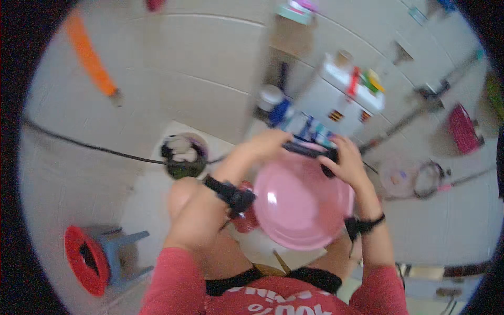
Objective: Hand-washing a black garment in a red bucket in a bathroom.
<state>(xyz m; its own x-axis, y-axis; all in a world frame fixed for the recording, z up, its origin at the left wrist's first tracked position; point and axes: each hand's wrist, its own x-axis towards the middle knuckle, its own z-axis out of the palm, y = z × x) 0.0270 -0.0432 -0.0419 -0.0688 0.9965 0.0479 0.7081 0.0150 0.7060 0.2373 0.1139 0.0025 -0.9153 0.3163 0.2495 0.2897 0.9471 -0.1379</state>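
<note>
A wide pink basin (299, 210) sits in front of me, between my knees. Over its far rim is a dark, bar-shaped object (304, 149), too blurred to name more exactly. My left hand (269, 143) closes on the bar's left end. Around its right end curl the thumb and fingers of my right hand (344, 161). Both wrists carry black straps with small devices. A red object (244, 220) stands beside the basin's left edge, partly hidden by my left wrist device.
At the left, a red basin (73, 252) rests by a blue-grey stool (123, 241). A round container (184, 170) holds dark and pale cloth. One dark hose (89, 144) crosses the left side. Beyond the basin stands a white cabinet (336, 97) with items on top.
</note>
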